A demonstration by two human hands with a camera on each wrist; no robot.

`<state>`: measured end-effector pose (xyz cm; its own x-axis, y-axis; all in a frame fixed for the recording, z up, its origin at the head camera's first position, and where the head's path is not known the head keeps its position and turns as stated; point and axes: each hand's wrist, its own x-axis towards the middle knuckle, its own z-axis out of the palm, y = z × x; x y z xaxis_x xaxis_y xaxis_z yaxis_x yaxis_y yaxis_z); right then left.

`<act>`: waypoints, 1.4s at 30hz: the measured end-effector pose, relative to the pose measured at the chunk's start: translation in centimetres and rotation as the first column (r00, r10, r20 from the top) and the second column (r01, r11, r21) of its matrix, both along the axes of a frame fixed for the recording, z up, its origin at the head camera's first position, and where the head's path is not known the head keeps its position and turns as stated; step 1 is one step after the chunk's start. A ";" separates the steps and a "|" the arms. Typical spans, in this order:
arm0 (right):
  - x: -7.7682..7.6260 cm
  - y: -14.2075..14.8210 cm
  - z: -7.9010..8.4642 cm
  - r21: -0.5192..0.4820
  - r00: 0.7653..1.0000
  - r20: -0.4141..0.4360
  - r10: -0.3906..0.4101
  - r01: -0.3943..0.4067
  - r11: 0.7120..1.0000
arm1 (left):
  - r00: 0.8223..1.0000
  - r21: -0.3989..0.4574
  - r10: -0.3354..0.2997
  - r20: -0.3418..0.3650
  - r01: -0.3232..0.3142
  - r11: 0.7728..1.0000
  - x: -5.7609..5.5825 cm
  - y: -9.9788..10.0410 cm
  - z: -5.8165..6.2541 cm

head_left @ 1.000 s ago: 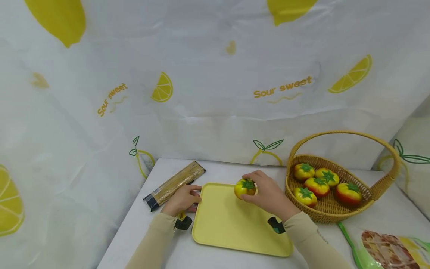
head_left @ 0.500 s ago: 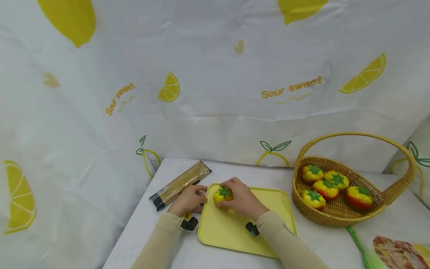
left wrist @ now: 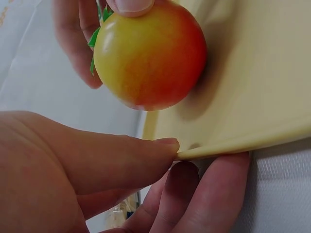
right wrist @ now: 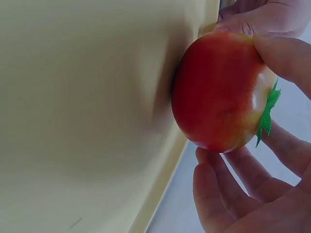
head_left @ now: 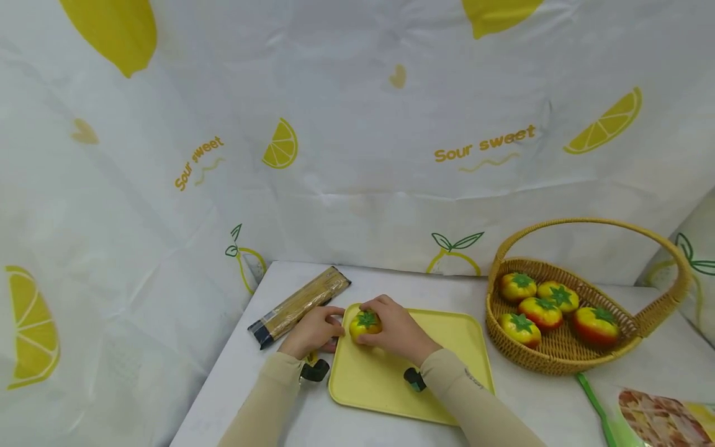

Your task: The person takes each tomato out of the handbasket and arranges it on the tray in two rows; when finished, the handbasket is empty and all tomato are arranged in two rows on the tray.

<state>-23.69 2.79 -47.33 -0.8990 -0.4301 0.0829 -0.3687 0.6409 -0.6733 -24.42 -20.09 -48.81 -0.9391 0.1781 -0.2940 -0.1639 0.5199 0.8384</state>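
Note:
My right hand [head_left: 399,332] holds a yellow-red tomato [head_left: 359,329] with a green leafy top, close over the left end of the yellow tray [head_left: 391,388]. In the right wrist view the thumb and fingers grip the tomato [right wrist: 216,92] from opposite sides, its leaves toward the palm. My left hand [head_left: 313,330] pinches the tray's left rim. The left wrist view has the thumb on top of the tray [left wrist: 272,97] edge and fingers beneath it, just beside the tomato [left wrist: 150,58].
A wicker basket [head_left: 536,360] with a tall handle stands at the right, several more tomatoes inside. A clear packet of dry noodles [head_left: 301,304] lies left of the tray. At the front right are a green handle [head_left: 596,406] and a printed food bag [head_left: 661,419].
My right hand has carried the tomato leftward across the tray, from its back middle to near the left rim. My left hand keeps its grip there. The head view has shifted slightly.

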 end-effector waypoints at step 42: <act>5.6 31.8 6.8 0.447 0.941 -0.233 -0.247 0.329 0.832 | 0.999 -0.065 0.043 0.021 -0.042 0.997 0.9 0.2 1.0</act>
<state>-18.08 34.57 -40.53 -0.9802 -0.1771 0.0889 -0.1922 0.9589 -0.2086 -23.49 -19.91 -47.81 -0.9386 0.1180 -0.3241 -0.2050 0.5648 0.7993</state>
